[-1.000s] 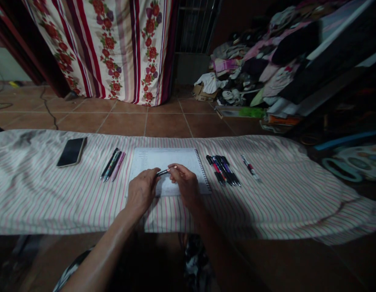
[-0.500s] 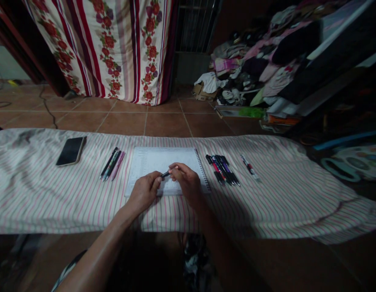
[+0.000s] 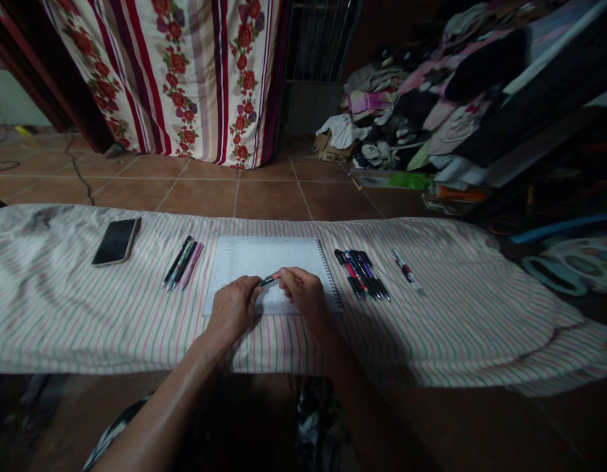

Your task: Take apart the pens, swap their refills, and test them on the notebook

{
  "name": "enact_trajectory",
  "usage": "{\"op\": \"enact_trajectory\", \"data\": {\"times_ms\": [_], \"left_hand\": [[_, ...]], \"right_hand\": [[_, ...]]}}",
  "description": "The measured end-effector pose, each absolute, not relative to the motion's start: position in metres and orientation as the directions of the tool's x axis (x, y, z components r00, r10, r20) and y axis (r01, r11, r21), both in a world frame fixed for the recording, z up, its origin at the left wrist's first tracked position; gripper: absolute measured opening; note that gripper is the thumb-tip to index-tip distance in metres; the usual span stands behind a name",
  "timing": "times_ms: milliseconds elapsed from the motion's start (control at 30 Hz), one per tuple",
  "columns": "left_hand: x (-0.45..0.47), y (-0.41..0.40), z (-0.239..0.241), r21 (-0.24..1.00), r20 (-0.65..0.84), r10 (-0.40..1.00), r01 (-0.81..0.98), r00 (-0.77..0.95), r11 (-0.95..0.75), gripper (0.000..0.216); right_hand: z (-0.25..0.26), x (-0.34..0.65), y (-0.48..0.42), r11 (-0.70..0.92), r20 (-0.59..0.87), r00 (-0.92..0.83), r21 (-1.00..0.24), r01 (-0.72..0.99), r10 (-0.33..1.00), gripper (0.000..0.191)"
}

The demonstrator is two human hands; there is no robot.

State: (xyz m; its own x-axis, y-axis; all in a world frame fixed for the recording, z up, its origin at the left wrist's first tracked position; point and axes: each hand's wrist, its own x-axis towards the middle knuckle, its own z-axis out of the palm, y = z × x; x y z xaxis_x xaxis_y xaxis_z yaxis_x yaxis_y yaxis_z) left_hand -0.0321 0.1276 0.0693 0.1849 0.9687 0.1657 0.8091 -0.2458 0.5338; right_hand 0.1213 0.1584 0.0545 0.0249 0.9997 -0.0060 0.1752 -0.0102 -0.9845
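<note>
A: What is held by the hands?

B: A pen (image 3: 269, 280) is gripped at both ends. One end is pinched by the curled fingers of the left hand (image 3: 232, 308), the other by the closed fingers of the right hand (image 3: 303, 295).

A: Where is the pen kept?

B: It is held level, just above the near half of the notebook (image 3: 264, 252). Both hands are set at the notebook's near edge.

A: What is laid beside the notebook?

B: Just to its left, three pens (image 3: 182, 263) are lined up side by side. Farther left, a phone (image 3: 115, 241) is laid with its dark screen up. Just right of the notebook's spiral binding, a cluster of pens (image 3: 362, 273) is gathered. A single pen (image 3: 406, 271) is placed farther right, apart from them.

A: And under it, and past it?

B: A striped cloth (image 3: 62, 308) is spread beneath the notebook. Beyond the notebook, a flowered curtain (image 3: 185, 78) is hung over the tiled floor. Beyond it to the right, a heap of clothes (image 3: 421, 98) is piled.
</note>
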Motion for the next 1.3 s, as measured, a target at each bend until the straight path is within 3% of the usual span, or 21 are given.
{"op": "enact_trajectory", "data": {"times_ms": [167,367,567,700,800,900,1033,1133,1200,1300], "left_hand": [[-0.030,0.128,0.074,0.636,0.037,0.988,0.759,0.152,-0.141,0.029],[-0.033,0.129,0.073,0.479,0.043,0.987,0.864,0.152,-0.154,0.026],[-0.032,0.128,0.072,0.432,0.066,0.977,0.877,0.202,-0.210,0.025],[-0.029,0.128,0.074,0.418,-0.010,0.984,0.895,0.176,-0.156,0.025],[-0.028,0.129,0.076,0.400,-0.048,0.986,0.908,0.160,-0.127,0.025],[-0.028,0.129,0.076,0.398,-0.048,0.988,0.910,0.148,-0.117,0.025],[-0.029,0.129,0.076,0.406,-0.023,0.985,0.902,0.171,-0.147,0.025],[-0.028,0.128,0.075,0.404,-0.009,0.981,0.898,0.193,-0.173,0.025],[-0.028,0.128,0.074,0.399,-0.014,0.981,0.901,0.194,-0.173,0.025],[-0.027,0.128,0.074,0.386,-0.038,0.984,0.911,0.173,-0.145,0.024]], "right_hand": [[0.054,0.121,0.158,0.082,0.082,-0.008,-0.994,0.069,0.997,0.025],[0.053,0.121,0.157,-0.001,0.004,-0.109,-0.999,-0.045,0.994,0.041],[0.047,0.123,0.164,-0.036,-0.039,-0.031,-0.995,0.095,0.999,0.025],[0.043,0.123,0.164,0.084,0.075,-0.082,-0.989,0.120,0.994,0.019],[0.043,0.120,0.162,0.130,0.123,-0.120,-0.990,0.053,0.985,0.033],[0.044,0.119,0.161,0.075,0.074,-0.024,-0.997,0.031,0.997,0.053],[0.044,0.123,0.163,-0.039,-0.024,0.064,-0.968,0.248,0.998,0.037],[0.044,0.128,0.165,-0.058,-0.048,0.037,-0.921,0.386,0.998,0.037],[0.044,0.129,0.165,-0.039,-0.039,0.006,-0.927,0.373,0.999,0.033],[0.045,0.128,0.164,0.024,0.004,-0.088,-0.974,0.226,0.996,0.021]]}}
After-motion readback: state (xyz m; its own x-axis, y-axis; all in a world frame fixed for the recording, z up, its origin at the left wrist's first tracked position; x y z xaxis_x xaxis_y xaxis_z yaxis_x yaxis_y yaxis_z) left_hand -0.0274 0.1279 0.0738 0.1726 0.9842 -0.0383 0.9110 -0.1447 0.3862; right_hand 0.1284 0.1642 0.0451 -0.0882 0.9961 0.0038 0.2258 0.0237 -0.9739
